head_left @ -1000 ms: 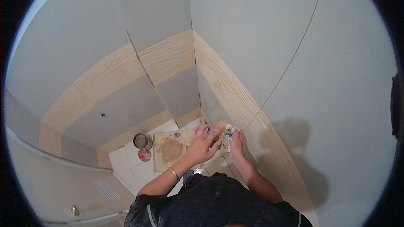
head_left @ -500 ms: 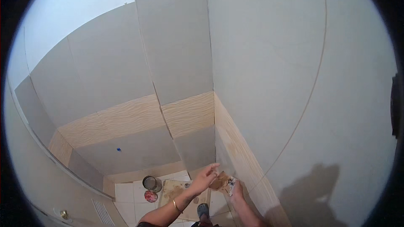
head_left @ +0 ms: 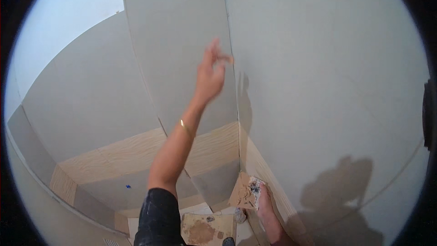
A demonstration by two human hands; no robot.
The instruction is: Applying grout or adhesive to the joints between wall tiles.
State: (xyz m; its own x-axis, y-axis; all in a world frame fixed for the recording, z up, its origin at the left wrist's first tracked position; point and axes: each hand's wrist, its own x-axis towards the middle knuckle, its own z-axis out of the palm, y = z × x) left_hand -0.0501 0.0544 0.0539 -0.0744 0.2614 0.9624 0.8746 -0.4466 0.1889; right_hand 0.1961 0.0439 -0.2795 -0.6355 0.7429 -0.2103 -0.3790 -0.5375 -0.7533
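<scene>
I see the corner joint (head_left: 232, 91) between the grey wall tiles running vertically, its long axis up and down, just right of my left hand (head_left: 210, 75), whose fingertips pinch loosely together at it, holding nothing I can make out. My right hand (head_left: 266, 205), low by the wall's base, grips a smeared board (head_left: 243, 191).

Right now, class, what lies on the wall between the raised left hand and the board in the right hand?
In the head view, between the left hand and the board: grey tile, then a wood-look band; nothing else.
</scene>
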